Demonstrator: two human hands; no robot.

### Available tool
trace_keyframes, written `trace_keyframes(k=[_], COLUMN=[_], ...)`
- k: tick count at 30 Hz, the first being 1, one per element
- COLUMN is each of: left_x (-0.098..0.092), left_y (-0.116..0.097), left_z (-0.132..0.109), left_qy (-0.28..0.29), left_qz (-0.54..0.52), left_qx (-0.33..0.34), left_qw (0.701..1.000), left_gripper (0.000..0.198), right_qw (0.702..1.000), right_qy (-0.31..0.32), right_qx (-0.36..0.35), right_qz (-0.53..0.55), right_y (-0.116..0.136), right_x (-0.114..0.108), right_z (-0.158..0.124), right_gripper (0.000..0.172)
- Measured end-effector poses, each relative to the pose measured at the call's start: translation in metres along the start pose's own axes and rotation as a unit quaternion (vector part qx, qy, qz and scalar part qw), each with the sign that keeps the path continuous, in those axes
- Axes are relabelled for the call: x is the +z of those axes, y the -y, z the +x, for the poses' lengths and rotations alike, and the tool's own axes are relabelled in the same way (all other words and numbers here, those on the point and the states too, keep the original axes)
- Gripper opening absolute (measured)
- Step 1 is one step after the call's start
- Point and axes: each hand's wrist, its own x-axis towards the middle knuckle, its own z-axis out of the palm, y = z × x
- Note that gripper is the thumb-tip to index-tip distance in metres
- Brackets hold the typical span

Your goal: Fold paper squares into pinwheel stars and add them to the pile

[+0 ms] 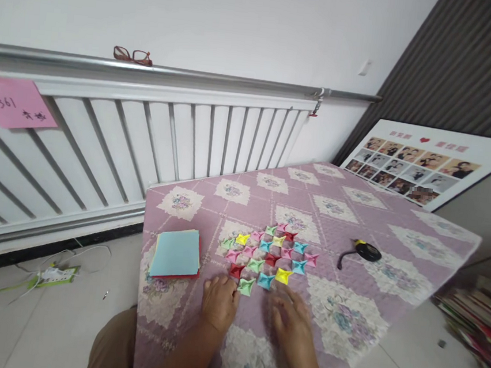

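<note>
Your left hand (220, 302) rests curled on the cloth (247, 346); whether it pinches anything, you can't tell from here. Your right hand (293, 319), blurred, is loosely open with no piece visible in it. Just ahead sit the nearest light green piece (246, 287), blue piece (265, 281) and yellow piece (283, 275); steer your knuckles clear of them. Beyond, more folded paper pieces (272, 260) stand in slanting rows, so reach from above and nudge lightly, sparing their points. Leave the paper stack (176, 252), left, and the black object (368, 252), right, undisturbed.
</note>
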Motion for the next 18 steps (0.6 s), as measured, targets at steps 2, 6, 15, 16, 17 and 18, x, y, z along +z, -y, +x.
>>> trace_keyframes(k=[2, 6, 15, 16, 17, 18], left_x=[0.0, 0.0, -0.002, -0.002, -0.002, -0.002], left_y=[0.0, -0.001, -0.001, -0.001, -0.001, -0.001], left_z=[0.0, 0.0, -0.001, -0.001, -0.002, -0.002], left_qy=[0.0, 0.003, 0.003, 0.001, -0.001, -0.004], left_qz=[0.006, 0.015, 0.014, 0.012, 0.009, 0.005], left_qx=[-0.001, -0.002, 0.004, 0.005, 0.006, 0.007], left_qw=[1.0, 1.0, 1.0, 1.0, 1.0, 1.0], left_gripper=[0.01, 0.011, 0.013, 0.013, 0.012, 0.011], right_qw=[1.0, 1.0, 0.997, 0.997, 0.997, 0.997], right_qy=[-0.008, 0.018, 0.037, 0.037, 0.038, 0.04], right_qx=[0.011, 0.018, 0.017, 0.015, 0.014, 0.015], right_qz=[0.017, -0.015, -0.061, -0.062, -0.062, -0.061], right_y=[-0.006, 0.002, 0.016, 0.016, 0.016, 0.016], right_x=[0.004, 0.005, -0.001, -0.001, -0.002, -0.002], right_z=[-0.02, -0.044, -0.045, -0.045, -0.045, -0.045], right_gripper=[0.028, 0.028, 0.027, 0.027, 0.027, 0.027])
